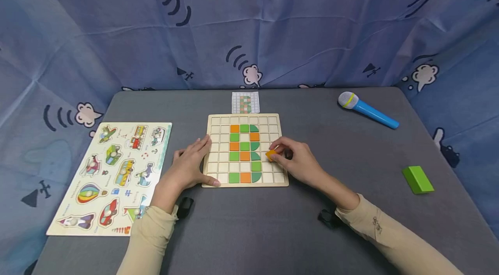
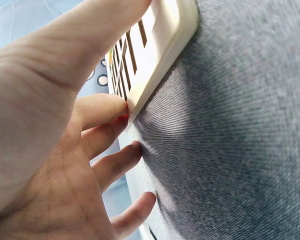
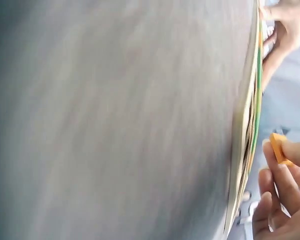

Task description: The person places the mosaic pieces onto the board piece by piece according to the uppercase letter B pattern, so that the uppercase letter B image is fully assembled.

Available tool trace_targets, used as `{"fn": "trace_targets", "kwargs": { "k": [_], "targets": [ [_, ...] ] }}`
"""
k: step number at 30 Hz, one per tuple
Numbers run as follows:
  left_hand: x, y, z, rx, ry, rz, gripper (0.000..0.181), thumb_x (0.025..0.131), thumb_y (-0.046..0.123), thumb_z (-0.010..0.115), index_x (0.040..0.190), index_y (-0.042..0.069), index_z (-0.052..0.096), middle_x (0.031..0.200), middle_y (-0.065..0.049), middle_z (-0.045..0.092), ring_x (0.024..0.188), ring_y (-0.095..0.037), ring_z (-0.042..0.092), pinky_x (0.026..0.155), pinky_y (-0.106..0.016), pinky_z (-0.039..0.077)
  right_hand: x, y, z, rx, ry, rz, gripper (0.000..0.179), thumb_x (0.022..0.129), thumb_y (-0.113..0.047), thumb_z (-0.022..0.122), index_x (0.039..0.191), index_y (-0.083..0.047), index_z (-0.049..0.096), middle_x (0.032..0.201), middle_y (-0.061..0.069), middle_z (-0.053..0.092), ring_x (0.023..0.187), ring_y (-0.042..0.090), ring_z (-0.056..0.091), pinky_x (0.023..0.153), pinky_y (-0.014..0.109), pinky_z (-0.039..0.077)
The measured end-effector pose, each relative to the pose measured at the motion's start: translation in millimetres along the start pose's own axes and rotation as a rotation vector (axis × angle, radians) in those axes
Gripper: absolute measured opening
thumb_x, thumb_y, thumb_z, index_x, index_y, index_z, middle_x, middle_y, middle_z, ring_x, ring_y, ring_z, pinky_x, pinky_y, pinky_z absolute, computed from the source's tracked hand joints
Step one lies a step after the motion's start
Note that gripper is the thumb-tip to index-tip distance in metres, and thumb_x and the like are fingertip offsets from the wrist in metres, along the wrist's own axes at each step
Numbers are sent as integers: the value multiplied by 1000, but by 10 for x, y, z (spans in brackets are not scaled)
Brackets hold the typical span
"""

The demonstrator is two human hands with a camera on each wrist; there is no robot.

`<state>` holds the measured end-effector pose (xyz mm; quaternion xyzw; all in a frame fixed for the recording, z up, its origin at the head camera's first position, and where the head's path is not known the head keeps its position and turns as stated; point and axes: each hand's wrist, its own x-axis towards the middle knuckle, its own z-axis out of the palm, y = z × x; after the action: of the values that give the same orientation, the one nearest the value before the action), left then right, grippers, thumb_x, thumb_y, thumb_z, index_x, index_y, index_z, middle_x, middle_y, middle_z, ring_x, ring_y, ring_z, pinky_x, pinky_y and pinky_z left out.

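Observation:
A pale wooden grid board (image 1: 273,177) lies in the middle of the table, with orange and green square and rounded tiles (image 1: 244,146) set into its central columns. My left hand (image 1: 189,164) rests at the board's left side, thumb over the near left corner and fingers along the edge. In the left wrist view its fingertips (image 2: 121,106) touch the board's edge. Over the board's right-hand columns, my right hand (image 1: 298,160) pinches an orange tile (image 3: 277,147) between thumb and fingers. That tile is held above the board surface in the right wrist view.
A small printed pattern card (image 1: 255,96) lies just behind the board. On the left is a picture puzzle board (image 1: 97,171) with vehicles. A blue toy microphone (image 1: 370,111) lies at back right, a green block (image 1: 418,179) at the right. A patterned blue curtain (image 1: 312,28) hangs behind.

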<state>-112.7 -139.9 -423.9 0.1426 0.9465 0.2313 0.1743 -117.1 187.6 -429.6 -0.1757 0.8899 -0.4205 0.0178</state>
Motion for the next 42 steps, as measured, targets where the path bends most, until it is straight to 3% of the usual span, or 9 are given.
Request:
{"fn": "trace_targets", "kwargs": {
  "k": [9, 16, 22, 29, 36, 42],
  "targets": [
    [-1, -6, -4, -7, -5, -12, 127, 72, 45, 97, 169, 5, 25, 179, -12, 16, 164, -40, 19, 118, -69, 23, 134, -283, 308, 31, -17, -25, 9, 87, -13, 88, 90, -14, 80, 83, 0, 71, 71, 16, 52, 66, 25, 42],
    [7, -21, 5, 2, 1, -5, 126, 73, 47, 96, 169, 5, 26, 179, -13, 17, 164, -40, 20, 118, -70, 23, 232, -419, 512, 79, -83, 69, 9, 88, -15, 88, 86, -13, 80, 77, -3, 75, 64, 11, 54, 61, 22, 42],
    [-1, -23, 7, 0, 5, 0, 125, 74, 47, 96, 168, 5, 26, 179, -13, 17, 164, -40, 20, 118, -69, 23, 285, -459, 621, 64, -120, 96, 9, 90, -16, 86, 85, -13, 80, 76, -3, 75, 64, 10, 56, 62, 22, 42],
    [2, -22, 4, 7, 5, 2, 125, 74, 47, 96, 168, 4, 27, 179, -13, 18, 164, -40, 21, 118, -69, 24, 336, -503, 645, -7, -157, 87, 7, 91, -14, 85, 85, -14, 81, 79, -4, 73, 70, 7, 59, 67, 25, 48],
    [2, -23, 0, 24, 5, 2, 124, 74, 49, 96, 168, 5, 28, 178, -12, 19, 164, -40, 22, 118, -69, 25, 330, -528, 608, -64, -160, 77, 6, 89, -11, 85, 92, -12, 80, 91, 1, 69, 84, 14, 59, 79, 31, 49],
    [-12, -40, -1, 40, 16, 18, 125, 73, 52, 96, 169, 8, 28, 178, -12, 20, 163, -41, 25, 116, -69, 27, 289, -433, 419, -170, -81, 21, 22, 91, -18, 83, 110, -9, 78, 113, 8, 72, 103, 26, 60, 90, 43, 47]
  ]
}}
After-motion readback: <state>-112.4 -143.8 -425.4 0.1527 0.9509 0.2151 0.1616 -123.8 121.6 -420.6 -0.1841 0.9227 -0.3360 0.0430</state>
